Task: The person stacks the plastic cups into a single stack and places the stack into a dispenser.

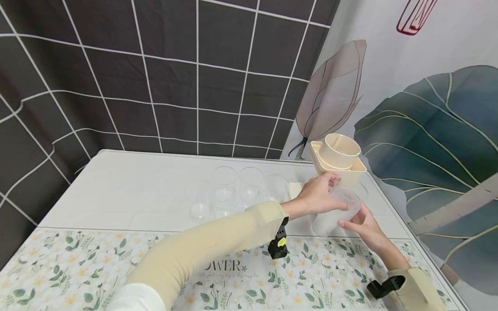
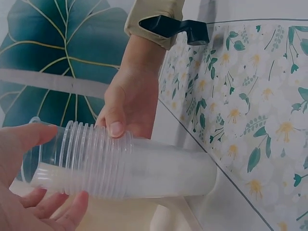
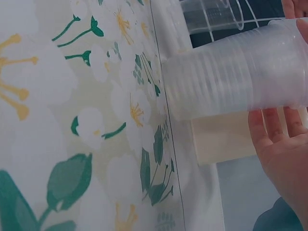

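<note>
A white counter [image 1: 136, 185] fills the lower part of the head view, its nearer part covered by a floral strip [image 1: 58, 276] printed with pale blossoms, green sprigs and some dark lettering that the left sleeve [image 1: 210, 244] partly hides. A thin dark line marks the seam between the plain and patterned areas. Behind stands a dark hanging cloth [image 1: 163, 82] with a white grid, rippled at the left; on the right hangs a pale cloth [image 1: 379, 30] bearing large blue-green and brownish leaves.

The stack of clear cups [image 1: 330, 220] is at the counter's right side, tilted, its base near the seam; whether the base touches the surface, I cannot tell. The left grip [image 1: 317, 195] is curled round its rim end, and the right grip [image 1: 363, 224] holds it just below. Beyond them stands a cream holder [image 1: 342, 175] with a round upper part. Several loose clear cups [image 1: 226, 195] stand grouped to the left.
</note>
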The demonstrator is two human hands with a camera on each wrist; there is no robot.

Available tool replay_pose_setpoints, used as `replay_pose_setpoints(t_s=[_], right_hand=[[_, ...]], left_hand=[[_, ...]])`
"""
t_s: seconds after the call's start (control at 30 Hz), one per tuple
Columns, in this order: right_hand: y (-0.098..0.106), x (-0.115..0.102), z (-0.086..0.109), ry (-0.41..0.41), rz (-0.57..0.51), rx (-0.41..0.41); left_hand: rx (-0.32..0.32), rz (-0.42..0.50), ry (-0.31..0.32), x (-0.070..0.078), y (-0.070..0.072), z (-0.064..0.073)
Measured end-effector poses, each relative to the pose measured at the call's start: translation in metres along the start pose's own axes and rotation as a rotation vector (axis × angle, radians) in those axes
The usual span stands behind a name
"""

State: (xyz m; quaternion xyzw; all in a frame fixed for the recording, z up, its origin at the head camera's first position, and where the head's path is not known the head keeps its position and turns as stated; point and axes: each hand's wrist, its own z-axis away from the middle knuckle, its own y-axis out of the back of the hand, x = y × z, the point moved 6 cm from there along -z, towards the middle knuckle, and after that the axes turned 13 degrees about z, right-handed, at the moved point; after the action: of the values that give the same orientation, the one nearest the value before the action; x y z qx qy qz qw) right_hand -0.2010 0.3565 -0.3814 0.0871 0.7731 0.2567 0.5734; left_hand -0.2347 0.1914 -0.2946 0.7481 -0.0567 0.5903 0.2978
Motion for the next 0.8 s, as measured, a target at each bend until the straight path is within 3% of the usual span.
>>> replay_pose_setpoints(t_s=[0.33,0.8], right_hand=[[-0.0002,-0.0016,-0.0012,0.017,-0.05,0.006],[0.0007,-0.0016,-0.0012,0.028,-0.034,0.004]], left_hand=[[-0.034,-0.009,0.003,-0.0051,-0.0015,-0.0001],[-0.048,-0.004,-0.006,-0.0054,-0.0016,-0.0005]])
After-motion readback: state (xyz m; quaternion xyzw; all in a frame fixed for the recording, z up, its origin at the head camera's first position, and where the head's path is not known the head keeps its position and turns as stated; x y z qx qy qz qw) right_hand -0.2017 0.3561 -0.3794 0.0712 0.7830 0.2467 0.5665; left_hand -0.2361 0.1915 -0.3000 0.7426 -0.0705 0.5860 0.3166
